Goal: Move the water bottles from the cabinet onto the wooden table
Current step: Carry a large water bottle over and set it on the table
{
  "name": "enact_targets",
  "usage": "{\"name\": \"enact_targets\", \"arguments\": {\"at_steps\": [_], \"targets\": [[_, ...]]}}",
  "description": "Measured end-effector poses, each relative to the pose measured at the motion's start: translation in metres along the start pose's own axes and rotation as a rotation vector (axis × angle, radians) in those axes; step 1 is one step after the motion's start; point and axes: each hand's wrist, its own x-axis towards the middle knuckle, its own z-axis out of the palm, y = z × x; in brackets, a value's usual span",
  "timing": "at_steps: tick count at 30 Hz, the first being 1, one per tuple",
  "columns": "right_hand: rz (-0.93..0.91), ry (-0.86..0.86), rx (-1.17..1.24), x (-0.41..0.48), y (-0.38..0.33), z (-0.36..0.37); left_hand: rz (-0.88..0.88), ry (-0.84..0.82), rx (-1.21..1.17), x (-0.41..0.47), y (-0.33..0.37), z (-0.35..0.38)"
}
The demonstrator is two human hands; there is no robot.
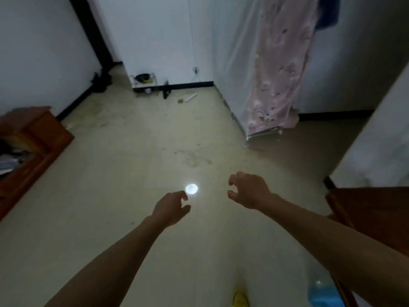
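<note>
Grip: you are holding nothing, fingers of left hand and right hand released.
Progress: bottle showing beside tabletop; fetching likely remaining.

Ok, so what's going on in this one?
A person is standing in a dim room with both arms stretched out over the floor. The left hand and right hand hold nothing, and their fingers are loosely curled. A water bottle shows at the bottom right, below the right forearm, beside a wooden unit. Neither hand is touching it.
</note>
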Motion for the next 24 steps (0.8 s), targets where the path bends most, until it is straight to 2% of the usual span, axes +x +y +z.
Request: {"name": "enact_targets", "arguments": {"at_steps": [6,13,17,24], "targets": [[-0.278,-0.03,0.019,0.155,-0.085,0.011,-0.268,0.137,-0.087,0.04,-0.104,-0.063],[-0.626,-0.15,0.018,0.29,-0.233,0.058,-0.586,0.197,-0.168,0.037,-0.252,-0.09],[-0.684,-0.171,0.004,0.353,-0.3,0.083,-0.66,0.206,-0.177,0.055,-0.328,-0.112],[-0.735,-0.125,0.054,0.485,-0.45,0.086,-0.727,0.295,-0.184,0.1,-0.481,-0.215]]}}
